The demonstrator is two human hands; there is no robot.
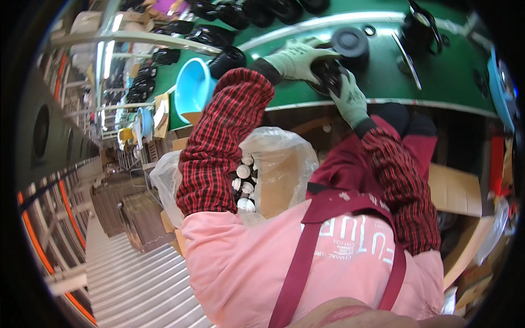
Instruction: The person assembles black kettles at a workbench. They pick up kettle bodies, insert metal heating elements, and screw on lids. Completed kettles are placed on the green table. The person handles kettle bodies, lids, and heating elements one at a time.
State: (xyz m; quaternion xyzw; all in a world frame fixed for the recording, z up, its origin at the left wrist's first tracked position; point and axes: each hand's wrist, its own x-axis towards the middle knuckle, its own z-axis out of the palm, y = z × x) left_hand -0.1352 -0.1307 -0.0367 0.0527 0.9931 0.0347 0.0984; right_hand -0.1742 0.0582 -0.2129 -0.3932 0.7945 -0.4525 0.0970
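Note:
Both my hands wear pale grey-green knitted gloves and meet over the green worktable point(290, 95) near its front edge. Between them is a glossy black rounded part point(329, 77), largely covered by fingers, so its exact kind does not show. My left hand point(298, 59) closes on it from the left, thumb toward me. From the right and nearer side, my right hand point(349, 99) grips the same part. Just beyond them lies a round, matt black cap-like piece point(350, 42), close to the left fingertips. A small black ring point(369, 30) sits to its right.
A long metal rod point(407, 61) and a black part with a handle point(420, 30) lie at right. Left are a light-blue basin point(192, 90) and a ribbed black part point(227, 61). Below stands a plastic-lined carton point(279, 177) containing white-and-black pieces; glossy black parts point(210, 35) line the back.

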